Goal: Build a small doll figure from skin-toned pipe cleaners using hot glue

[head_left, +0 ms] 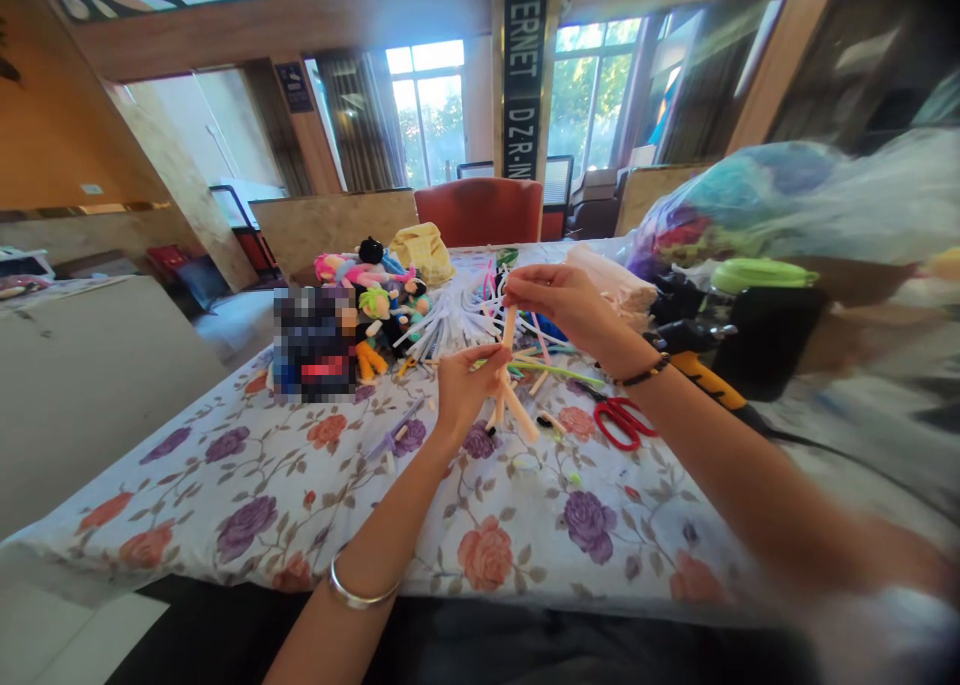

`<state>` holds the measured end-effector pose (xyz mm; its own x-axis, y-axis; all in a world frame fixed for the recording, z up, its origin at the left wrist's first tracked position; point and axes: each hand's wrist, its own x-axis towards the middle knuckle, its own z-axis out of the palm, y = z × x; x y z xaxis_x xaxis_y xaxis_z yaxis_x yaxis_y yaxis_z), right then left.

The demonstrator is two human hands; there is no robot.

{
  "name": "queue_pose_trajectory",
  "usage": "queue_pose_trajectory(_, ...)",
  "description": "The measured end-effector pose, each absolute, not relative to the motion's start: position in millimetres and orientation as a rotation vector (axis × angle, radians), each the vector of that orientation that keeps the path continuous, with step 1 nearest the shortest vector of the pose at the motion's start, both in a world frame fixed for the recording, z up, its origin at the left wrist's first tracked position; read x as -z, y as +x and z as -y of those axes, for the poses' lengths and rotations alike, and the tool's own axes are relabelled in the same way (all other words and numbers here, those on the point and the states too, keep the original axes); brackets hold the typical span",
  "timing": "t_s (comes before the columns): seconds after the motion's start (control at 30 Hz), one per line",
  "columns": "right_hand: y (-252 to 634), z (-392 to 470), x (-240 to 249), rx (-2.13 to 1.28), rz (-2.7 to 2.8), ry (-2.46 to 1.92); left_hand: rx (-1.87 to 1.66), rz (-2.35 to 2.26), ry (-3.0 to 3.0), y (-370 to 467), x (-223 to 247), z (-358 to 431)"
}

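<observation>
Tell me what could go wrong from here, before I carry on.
The pale strip is pinched only by the fingertips of the left hand and right hand, so it might slip or bend if either grip loosens.

The red-handled scissors lie close to the right forearm in this view; lowering that arm could knock them.

The yellow-and-black tool is also near that forearm, and might get bumped.

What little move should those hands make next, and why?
Perhaps a gentle twist at the top of the peach-coloured piece with the right hand: it appears to pinch that upper end, while the left hand grips lower down and could steady it. The red-handled scissors lie apart on the floral tablecloth.
</observation>
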<state>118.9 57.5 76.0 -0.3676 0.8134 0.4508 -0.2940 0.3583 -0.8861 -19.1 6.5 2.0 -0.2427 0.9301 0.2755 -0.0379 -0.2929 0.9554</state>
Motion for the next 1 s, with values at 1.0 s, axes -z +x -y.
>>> queue_pose_trajectory(1.0, 204, -73, -100, -0.987, 2.665, -1.738, -2.161, -0.927, 0.621, -45, 2, -28)
